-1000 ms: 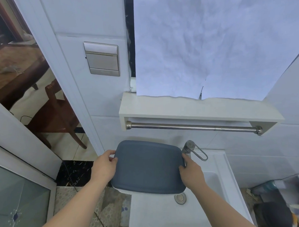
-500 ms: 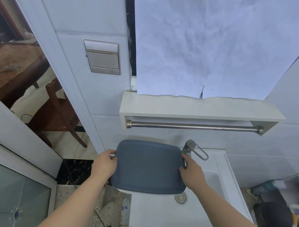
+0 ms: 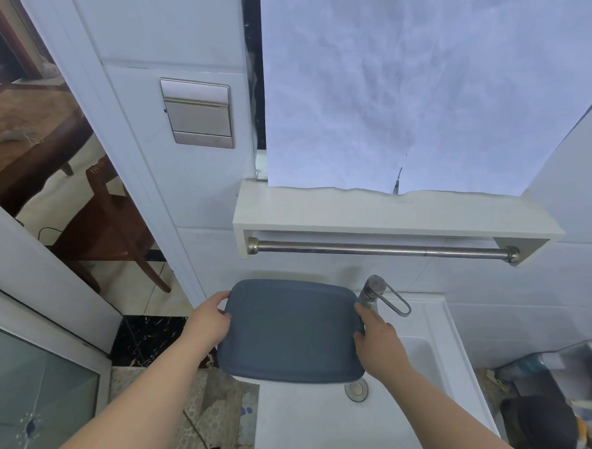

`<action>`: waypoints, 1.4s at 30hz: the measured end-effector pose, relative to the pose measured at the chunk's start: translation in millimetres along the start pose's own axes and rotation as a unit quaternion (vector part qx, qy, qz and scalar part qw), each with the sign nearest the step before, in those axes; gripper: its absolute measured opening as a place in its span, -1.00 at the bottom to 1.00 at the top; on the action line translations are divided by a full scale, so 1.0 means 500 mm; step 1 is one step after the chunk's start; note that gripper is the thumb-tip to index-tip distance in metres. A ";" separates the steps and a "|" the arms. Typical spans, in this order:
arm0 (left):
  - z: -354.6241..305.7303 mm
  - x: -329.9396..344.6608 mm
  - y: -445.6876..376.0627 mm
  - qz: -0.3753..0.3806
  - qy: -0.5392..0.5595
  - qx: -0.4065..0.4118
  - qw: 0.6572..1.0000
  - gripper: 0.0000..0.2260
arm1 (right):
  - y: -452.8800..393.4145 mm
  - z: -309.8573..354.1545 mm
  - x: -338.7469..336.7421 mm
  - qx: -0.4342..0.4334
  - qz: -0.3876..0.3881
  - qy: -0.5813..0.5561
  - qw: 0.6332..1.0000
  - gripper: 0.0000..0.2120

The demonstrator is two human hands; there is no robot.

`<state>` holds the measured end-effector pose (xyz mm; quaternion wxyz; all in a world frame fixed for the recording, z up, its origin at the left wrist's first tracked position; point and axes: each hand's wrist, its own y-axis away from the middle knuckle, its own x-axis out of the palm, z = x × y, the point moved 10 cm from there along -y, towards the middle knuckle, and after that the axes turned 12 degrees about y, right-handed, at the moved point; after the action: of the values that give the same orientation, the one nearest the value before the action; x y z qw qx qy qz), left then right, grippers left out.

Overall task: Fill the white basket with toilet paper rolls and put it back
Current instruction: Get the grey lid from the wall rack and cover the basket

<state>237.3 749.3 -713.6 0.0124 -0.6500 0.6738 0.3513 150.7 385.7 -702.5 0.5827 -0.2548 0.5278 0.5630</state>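
A grey-blue rounded rectangular lid is held flat over the left end of a white basin counter. My left hand grips its left edge and my right hand grips its right edge, fingers curled around the rim. The lid hides whatever is beneath it; only a thin white sliver shows under its lower left corner, and I cannot tell whether that is the white basket. No toilet paper rolls are in view.
A metal tap stands right behind my right hand. Above it a white shelf carries a steel rail. A round drain button sits near the lid's front corner. A doorway with a wooden chair opens on the left.
Almost nothing. Both hands keep their hold on the lid's two edges, and the lid has shifted only very slightly.
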 end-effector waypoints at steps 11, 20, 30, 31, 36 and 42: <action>-0.047 0.026 -0.022 0.075 -0.157 0.038 0.984 -0.20 | -0.052 0.035 0.012 -0.024 0.045 0.075 0.996 -0.30; -0.020 0.022 -0.012 0.061 -0.072 0.047 0.994 -0.35 | -0.054 0.035 -0.006 -0.071 0.062 0.046 0.995 -0.37; 0.072 0.007 0.053 0.039 0.033 0.039 0.998 -0.46 | 0.030 -0.057 0.030 0.040 0.036 -0.164 0.985 -0.43; 0.075 0.006 0.054 0.036 0.044 0.034 0.998 -0.46 | 0.031 -0.055 0.029 0.043 0.036 -0.169 0.984 -0.44; 0.080 0.001 0.067 0.037 0.092 0.007 0.995 -0.52 | 0.042 -0.050 0.016 0.053 0.035 -0.199 0.978 -0.44; 0.114 0.018 0.111 0.118 0.161 -0.046 0.979 -0.40 | 0.076 -0.080 0.067 0.090 0.095 -0.303 0.944 -0.56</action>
<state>161.7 764.1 -735.3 -0.1673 -0.6141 0.7219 0.2716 95.9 372.0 -734.1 0.6793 0.0327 0.3966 0.6166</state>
